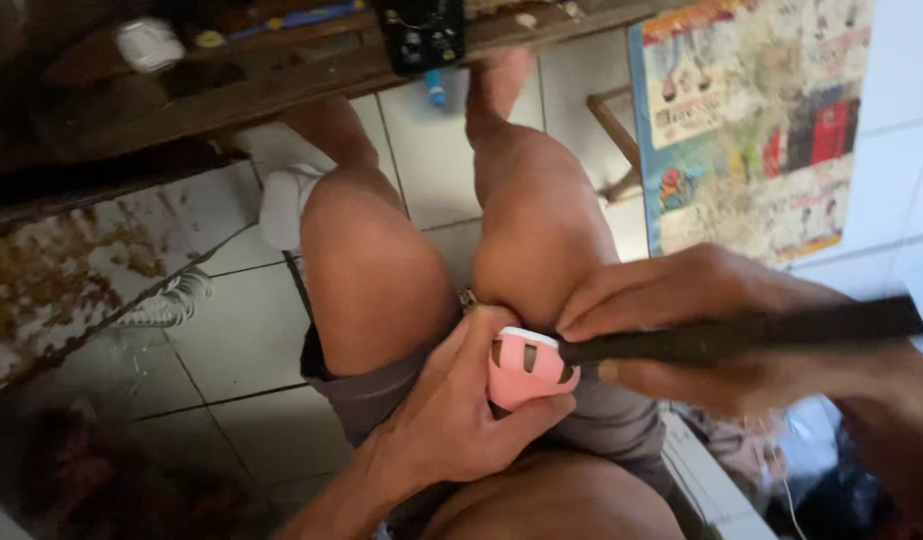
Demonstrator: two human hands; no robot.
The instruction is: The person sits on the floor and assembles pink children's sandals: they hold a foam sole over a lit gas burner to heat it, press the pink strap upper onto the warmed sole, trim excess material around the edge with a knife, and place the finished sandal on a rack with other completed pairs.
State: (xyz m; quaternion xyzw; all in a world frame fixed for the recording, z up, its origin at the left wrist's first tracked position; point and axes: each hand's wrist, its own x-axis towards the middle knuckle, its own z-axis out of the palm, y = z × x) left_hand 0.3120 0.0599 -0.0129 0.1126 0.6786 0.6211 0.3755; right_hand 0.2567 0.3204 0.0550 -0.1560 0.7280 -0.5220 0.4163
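My left hand (452, 410) is closed around a small pink plastic piece (527, 368) with slots and a white rim, held over my lap between my knees. My right hand (682, 315) grips a long black tool (752, 333) that lies nearly level, its tip set against the white rim of the pink piece. Both hands sit close together above my grey shorts (602, 420). My fingers hide the lower part of the pink piece.
My bare knees (382, 260) point toward a white tiled floor (232, 340). A dark wooden shelf (232, 80) with a black device (422, 35) runs across the top. A colourful printed poster (752, 120) leans at the right. A stained surface (62, 280) lies at the left.
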